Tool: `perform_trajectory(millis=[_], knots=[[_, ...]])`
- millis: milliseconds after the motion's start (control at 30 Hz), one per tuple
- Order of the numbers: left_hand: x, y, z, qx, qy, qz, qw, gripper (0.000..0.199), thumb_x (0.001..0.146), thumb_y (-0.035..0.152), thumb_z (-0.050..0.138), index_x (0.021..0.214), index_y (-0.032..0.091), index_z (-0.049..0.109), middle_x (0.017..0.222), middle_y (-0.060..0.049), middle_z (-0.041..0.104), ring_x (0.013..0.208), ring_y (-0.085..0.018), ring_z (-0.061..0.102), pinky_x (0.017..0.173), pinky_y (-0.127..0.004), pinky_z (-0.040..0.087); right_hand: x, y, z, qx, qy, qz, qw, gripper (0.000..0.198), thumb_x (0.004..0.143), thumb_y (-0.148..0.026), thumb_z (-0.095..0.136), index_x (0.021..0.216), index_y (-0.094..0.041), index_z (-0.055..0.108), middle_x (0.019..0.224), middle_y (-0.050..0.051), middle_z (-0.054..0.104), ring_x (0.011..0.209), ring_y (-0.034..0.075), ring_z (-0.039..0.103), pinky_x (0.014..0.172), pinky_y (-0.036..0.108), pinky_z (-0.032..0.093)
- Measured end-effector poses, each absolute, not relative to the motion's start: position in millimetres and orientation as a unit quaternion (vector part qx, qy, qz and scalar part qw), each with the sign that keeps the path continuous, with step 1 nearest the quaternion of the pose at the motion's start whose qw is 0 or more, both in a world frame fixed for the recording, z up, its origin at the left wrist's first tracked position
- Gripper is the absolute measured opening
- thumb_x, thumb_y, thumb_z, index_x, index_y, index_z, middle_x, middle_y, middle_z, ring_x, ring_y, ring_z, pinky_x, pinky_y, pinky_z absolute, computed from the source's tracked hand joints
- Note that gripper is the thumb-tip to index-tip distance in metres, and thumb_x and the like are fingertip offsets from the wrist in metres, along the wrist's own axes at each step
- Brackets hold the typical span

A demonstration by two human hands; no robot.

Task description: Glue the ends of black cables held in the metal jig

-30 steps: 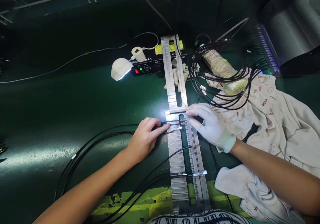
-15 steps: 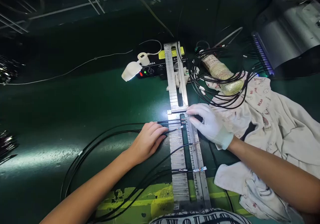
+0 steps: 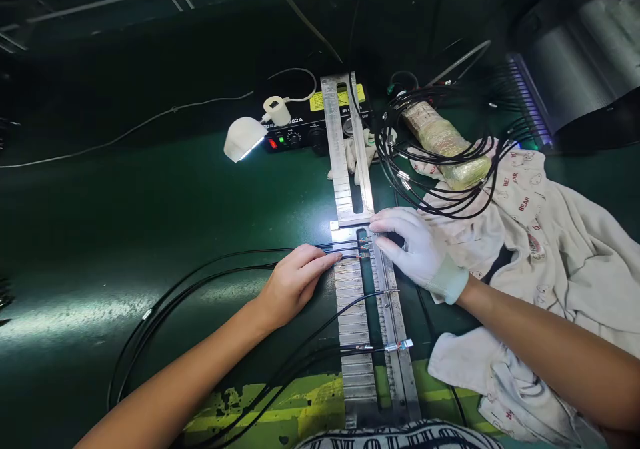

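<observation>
A long slotted metal fixture [image 3: 353, 315] lies lengthwise on the green table, with fine grooves across it. My left hand [image 3: 300, 279], bare, has its fingers curled and its index finger reaching onto a black cable [image 3: 280, 264] on the fixture's left edge. Small wired cable ends [image 3: 364, 247] lie side by side over the slot. My right hand [image 3: 420, 252], in a white glove, touches the fixture's right edge with its fingertips, thumb apart from the fingers. Lower down, other black cables cross the fixture, one ending in a metal connector [image 3: 399, 345].
A small white lamp [image 3: 245, 139] shines beside a black control box [image 3: 300, 132]. At the right are coiled black cables [image 3: 450, 212], a wrapped roll [image 3: 445, 142] and a white printed cloth [image 3: 565, 235]. A grey curved cover [image 3: 565, 55] stands behind them.
My left hand has brought the third cable end down level beside the other two over the slot; its index finger has straightened onto the cable. My right hand has stayed at the fixture's edge.
</observation>
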State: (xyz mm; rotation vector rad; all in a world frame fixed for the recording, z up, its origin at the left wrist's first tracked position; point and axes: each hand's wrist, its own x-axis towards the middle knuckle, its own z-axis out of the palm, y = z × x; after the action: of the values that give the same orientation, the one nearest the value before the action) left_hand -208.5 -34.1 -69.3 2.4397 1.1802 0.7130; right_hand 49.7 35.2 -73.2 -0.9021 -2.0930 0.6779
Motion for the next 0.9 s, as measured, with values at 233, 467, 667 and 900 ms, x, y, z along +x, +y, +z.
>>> perform_trajectory(millis=[233,467,667,900], knots=[[-207.9,-34.3,-70.2,0.878,0.405,0.216,0.134,0.036,0.096,0.003,0.042,0.128,0.013,0.055,0.099,-0.010,0.061,0.086,-0.016,0.059,0.074,-0.025,0.052,49.0,35.7,-73.9,-0.354,-0.817,0.263,0.371,0.013,0.091,-0.018,0.059,0.102,-0.020,0.066,0.108,0.007,0.070,0.106,0.020,0.062,0.097,0.041,0.051],[-201.9,-30.2,-70.8,0.912,0.360,0.188,0.054,0.030,0.099,0.007,0.039,0.126,0.006,0.054,0.093,-0.011,0.063,0.080,-0.018,0.057,0.071,-0.029,0.051,49.5,36.0,-77.7,-0.350,-0.814,0.268,0.379,0.013,0.091,-0.018,0.060,0.103,-0.019,0.066,0.110,0.007,0.069,0.109,0.019,0.061,0.099,0.040,0.049],[-199.9,-23.7,-68.7,0.915,0.355,0.182,0.059,0.028,0.101,0.012,0.037,0.121,0.007,0.055,0.091,-0.010,0.064,0.080,-0.018,0.058,0.072,-0.029,0.051,49.6,35.6,-77.2,-0.349,-0.815,0.266,0.377,0.013,0.091,-0.018,0.060,0.103,-0.018,0.066,0.109,0.007,0.069,0.108,0.019,0.061,0.099,0.040,0.049],[-199.1,-40.5,-71.6,0.880,0.441,0.176,-0.028,0.032,0.098,0.009,0.042,0.122,0.015,0.063,0.106,-0.014,0.059,0.092,-0.023,0.055,0.075,-0.035,0.047,50.3,36.2,-79.6,-0.350,-0.812,0.279,0.375,0.014,0.092,-0.019,0.059,0.105,-0.019,0.065,0.112,0.006,0.068,0.111,0.018,0.060,0.102,0.038,0.048]])
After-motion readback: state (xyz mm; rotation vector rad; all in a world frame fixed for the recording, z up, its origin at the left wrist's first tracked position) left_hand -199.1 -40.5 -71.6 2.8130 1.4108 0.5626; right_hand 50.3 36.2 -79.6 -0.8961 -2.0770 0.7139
